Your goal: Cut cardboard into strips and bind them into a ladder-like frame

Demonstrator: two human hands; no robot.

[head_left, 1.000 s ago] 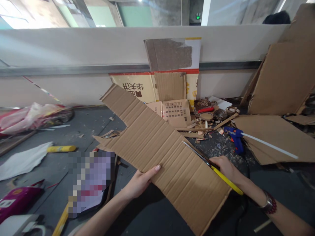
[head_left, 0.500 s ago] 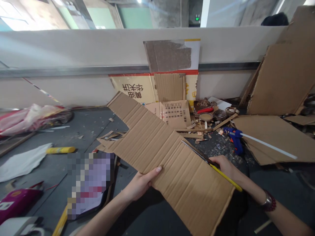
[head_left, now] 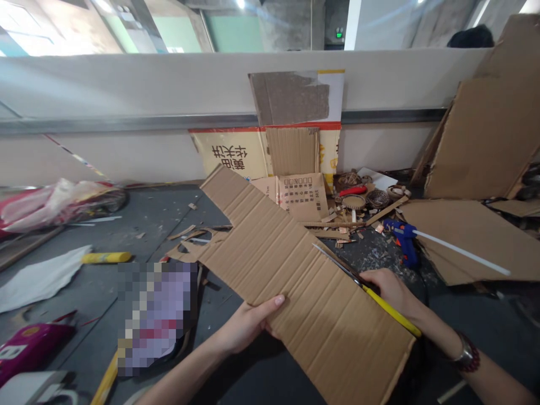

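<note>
A long corrugated cardboard piece (head_left: pixel 291 275) with parallel crease lines slants across my view, its far end pointing up and left. My left hand (head_left: pixel 248 326) grips its near left edge, thumb on top. My right hand (head_left: pixel 390 292) is shut on yellow-handled scissors (head_left: pixel 340 267), whose steel blades lie along the cardboard's right edge. Whether the blades are biting into the cardboard is hidden. A ragged, torn-looking flap sticks out from the cardboard's left side.
A blue glue gun (head_left: pixel 403 242) with a white glue stick rests on cardboard sheets (head_left: pixel 468 242) at right. Scraps and small woven baskets (head_left: pixel 377 198) lie around a printed carton (head_left: pixel 304 197) by the wall. A pixelated object (head_left: pixel 156 318) lies at lower left.
The cardboard's far end has swung to the right. My left hand has shifted slightly down and right, and my right hand has stayed about where it was with the scissors.
</note>
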